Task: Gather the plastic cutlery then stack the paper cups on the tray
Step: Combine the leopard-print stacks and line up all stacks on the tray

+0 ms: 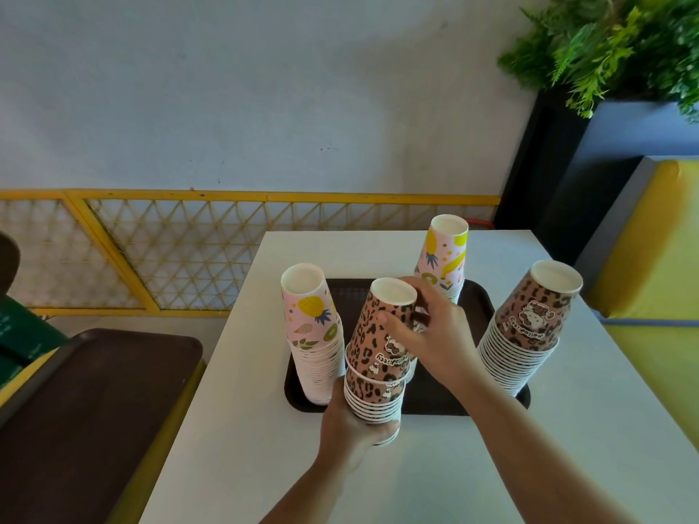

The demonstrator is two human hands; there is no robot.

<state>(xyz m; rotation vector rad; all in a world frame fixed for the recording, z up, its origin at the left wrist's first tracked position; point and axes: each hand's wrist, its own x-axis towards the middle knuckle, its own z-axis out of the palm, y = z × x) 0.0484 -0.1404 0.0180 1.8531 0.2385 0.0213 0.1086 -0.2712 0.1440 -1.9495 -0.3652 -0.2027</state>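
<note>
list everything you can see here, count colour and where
leopard cup stacks: 2, brown, one at tray's right edge, one held at the front
fruit cup stacks: 2, pink and yellow, tray's left and back
tray: 1, dark brown, on table
table: 1, white, centre
second tray: 1, dark brown, left of table
fence: 1, yellow, along wall
plant: 1, green, top right in dark planter
bench: 1, yellow, right
left hand: grips held stack's base
right hand: on held stack's top cup
</note>
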